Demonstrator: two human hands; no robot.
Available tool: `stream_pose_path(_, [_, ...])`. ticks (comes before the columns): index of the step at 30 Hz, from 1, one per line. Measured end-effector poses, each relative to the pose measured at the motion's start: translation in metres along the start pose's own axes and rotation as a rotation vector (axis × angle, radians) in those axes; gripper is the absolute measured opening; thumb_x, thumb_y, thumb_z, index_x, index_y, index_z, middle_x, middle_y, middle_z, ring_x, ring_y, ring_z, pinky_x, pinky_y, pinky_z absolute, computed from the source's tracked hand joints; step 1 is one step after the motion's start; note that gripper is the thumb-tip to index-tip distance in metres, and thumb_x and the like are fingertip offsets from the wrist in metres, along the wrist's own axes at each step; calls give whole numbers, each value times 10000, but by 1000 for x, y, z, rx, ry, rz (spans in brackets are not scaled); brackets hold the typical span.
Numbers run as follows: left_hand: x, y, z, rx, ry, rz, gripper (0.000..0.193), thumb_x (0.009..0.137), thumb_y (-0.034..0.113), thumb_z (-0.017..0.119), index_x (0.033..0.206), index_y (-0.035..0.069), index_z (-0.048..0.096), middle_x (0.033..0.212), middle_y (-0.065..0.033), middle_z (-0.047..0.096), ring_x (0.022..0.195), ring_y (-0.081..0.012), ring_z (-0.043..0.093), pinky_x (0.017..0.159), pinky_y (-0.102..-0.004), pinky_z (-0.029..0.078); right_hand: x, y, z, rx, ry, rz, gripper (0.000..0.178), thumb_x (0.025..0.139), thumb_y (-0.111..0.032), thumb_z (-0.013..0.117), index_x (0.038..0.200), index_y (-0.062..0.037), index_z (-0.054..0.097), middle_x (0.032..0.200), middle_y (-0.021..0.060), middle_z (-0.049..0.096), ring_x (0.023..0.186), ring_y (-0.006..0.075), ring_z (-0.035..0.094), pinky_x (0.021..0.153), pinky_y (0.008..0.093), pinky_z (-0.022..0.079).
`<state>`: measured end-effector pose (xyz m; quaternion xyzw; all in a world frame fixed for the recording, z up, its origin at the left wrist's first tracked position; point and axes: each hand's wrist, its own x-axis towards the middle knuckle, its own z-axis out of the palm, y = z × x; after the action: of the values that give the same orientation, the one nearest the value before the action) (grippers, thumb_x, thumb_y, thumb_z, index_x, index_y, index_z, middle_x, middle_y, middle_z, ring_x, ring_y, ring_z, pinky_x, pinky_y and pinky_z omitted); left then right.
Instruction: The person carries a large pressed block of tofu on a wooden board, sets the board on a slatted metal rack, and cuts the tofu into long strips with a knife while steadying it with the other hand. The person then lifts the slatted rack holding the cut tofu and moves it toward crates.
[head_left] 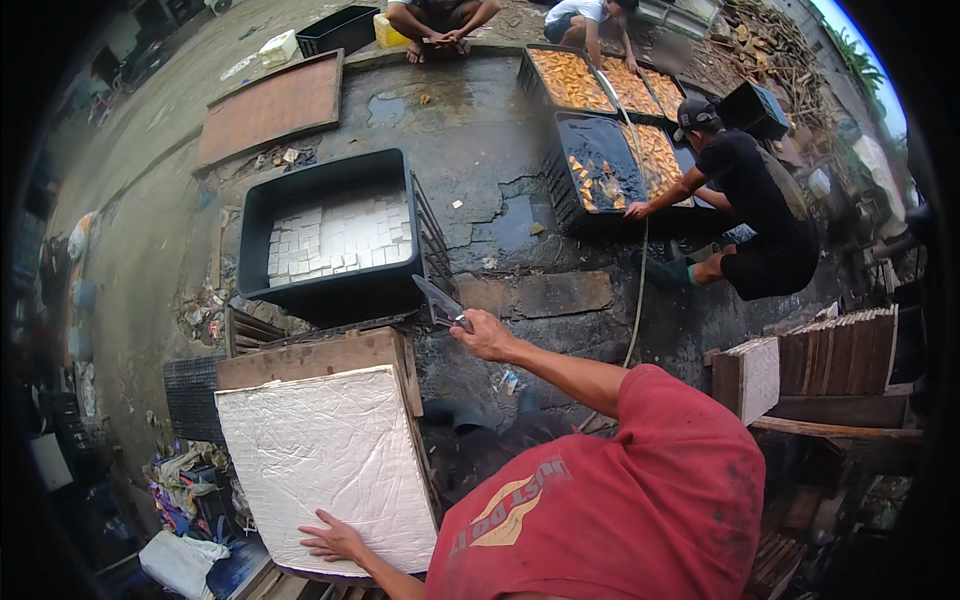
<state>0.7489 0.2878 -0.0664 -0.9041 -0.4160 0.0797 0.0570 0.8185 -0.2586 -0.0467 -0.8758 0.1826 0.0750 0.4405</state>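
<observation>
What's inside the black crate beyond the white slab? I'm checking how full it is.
The black crate holds small white cubes spread across its floor, with a bare dark strip along the far side. Anything beneath the cubes is covered.

One white slab (330,465), one knife (437,298), three other people, and five black crates.

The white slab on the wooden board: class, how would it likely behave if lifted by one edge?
The white slab is wide, thin and board-supported, so it would probably sag or break. Its creased surface suggests softness. The left hand steadies its near edge, hinting it may slide.
</observation>
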Motion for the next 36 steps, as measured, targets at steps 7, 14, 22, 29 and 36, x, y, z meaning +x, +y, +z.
stream_pose_path(7, [-121, 126, 6, -118, 76, 492, 861, 1046, 717, 315, 1696, 177, 150, 1749, -196, 122, 1588, -487, 118, 1237, -665, 159, -118, 187, -49, 70, -37, 371, 420, 972, -361, 678, 1235, -34, 685, 1048, 220, 714, 1034, 384, 687, 881, 486, 500])
stream_pose_path(14, [-149, 81, -5, -92, 10, 346, 795, 1054, 708, 288, 1698, 260, 155, 1754, -175, 121, 1600, -452, 111, 1238, -661, 158, -330, 413, -72, -28, 9, 881, 502, 919, -381, 692, 1250, -3, 691, 1273, 288, 680, 1251, 437, 626, 1044, 514, 497])
stream_pose_path(22, [-164, -18, 10, -8, 11, 154, 823, 1035, 755, 223, 1696, 267, 173, 1749, -178, 147, 1591, -459, 145, 1236, -650, 160, -518, 533, -22, 273, 288, 1533, 325, 889, -228, 699, 1077, 36, 718, 953, 198, 755, 799, 300, 754, 638, 444, 570])
stream_pose_path(29, [-181, -5, 4, -125, -53, -79, 923, 981, 825, 241, 1698, 247, 174, 1753, -194, 105, 1588, -496, 91, 1228, -678, 106, -359, 450, -26, 94, -96, 1039, 527, 892, -361, 746, 1242, 32, 712, 1331, 280, 667, 1286, 401, 630, 1044, 466, 527])
stream_pose_path(36, [-163, 109, -21, -212, -49, 108, 914, 1019, 759, 288, 1700, 174, 116, 1757, -201, 51, 1591, -503, 44, 1254, -646, 76, -157, 341, -63, 104, -8, 483, 423, 936, -336, 736, 1246, -49, 719, 1200, 213, 742, 1155, 351, 699, 976, 440, 525])
